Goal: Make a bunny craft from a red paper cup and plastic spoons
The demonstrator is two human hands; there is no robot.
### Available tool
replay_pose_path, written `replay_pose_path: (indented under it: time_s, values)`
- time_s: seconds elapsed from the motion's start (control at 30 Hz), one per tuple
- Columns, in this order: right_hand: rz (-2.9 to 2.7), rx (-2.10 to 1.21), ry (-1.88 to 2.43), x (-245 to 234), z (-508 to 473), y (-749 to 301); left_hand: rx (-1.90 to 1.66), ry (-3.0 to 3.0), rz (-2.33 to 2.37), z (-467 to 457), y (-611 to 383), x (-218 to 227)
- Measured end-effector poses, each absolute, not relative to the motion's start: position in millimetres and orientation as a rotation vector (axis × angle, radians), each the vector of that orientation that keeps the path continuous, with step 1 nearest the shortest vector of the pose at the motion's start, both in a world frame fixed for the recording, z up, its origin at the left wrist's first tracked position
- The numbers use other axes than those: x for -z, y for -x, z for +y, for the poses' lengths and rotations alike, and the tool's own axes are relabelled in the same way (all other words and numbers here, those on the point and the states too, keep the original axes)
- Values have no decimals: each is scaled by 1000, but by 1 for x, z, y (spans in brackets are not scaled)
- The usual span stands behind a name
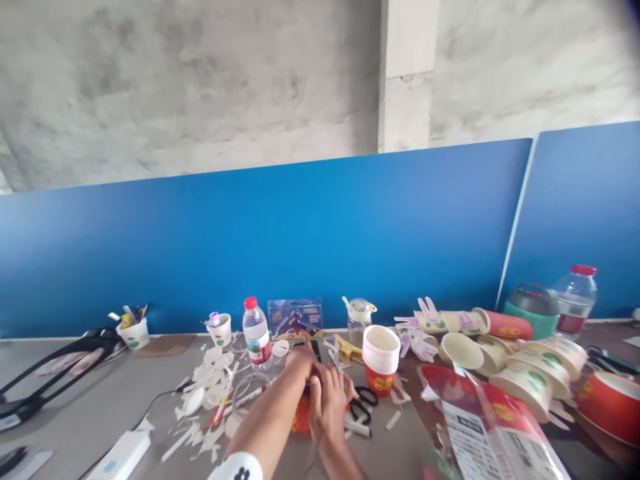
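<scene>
My left hand (303, 355) reaches forward across the middle of the table, close to a dark object (315, 351) and the boxed purple toy-like gun (296, 323). Its fingers are mostly hidden. Just behind it, my right hand (330, 399) is bent downward, fingers curled over something I cannot make out. An orange-red patterned thing (301, 420) shows beneath and left of this hand. Black-handled scissors (366, 403) lie right of the fingers, and a marker (359, 427) sits nearer. A stack of paper cups (381, 357) stands farther right.
White paper scraps (210, 383), a tape roll (250, 390) and a water bottle (257, 337) lie or stand left of my hands. Right are a lidded jar (359, 323), loose paper cups (527, 387) and a plastic package (480, 427). A blue partition (300, 247) borders the back.
</scene>
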State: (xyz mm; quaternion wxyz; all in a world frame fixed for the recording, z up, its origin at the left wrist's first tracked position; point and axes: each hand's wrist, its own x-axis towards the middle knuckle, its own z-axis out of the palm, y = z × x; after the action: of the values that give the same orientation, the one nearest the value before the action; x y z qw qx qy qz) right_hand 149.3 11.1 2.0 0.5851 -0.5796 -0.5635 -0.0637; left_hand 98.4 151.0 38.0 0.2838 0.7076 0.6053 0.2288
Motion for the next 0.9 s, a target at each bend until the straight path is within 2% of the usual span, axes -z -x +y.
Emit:
replay_pose_path:
  time_s: [0.2, 0.53, 0.9]
  values:
    - [-1302, 120, 1295, -9, 9, -149, -505, -1817, 1888, 135, -96, -54]
    - [-1293, 230, 1260, 3, 17, -151, -937, -1919, 2021, 137, -75, -106]
    - [-1329, 265, 1280, 16, 26, -144, -982, -1854, 2115, 170, -86, -72]
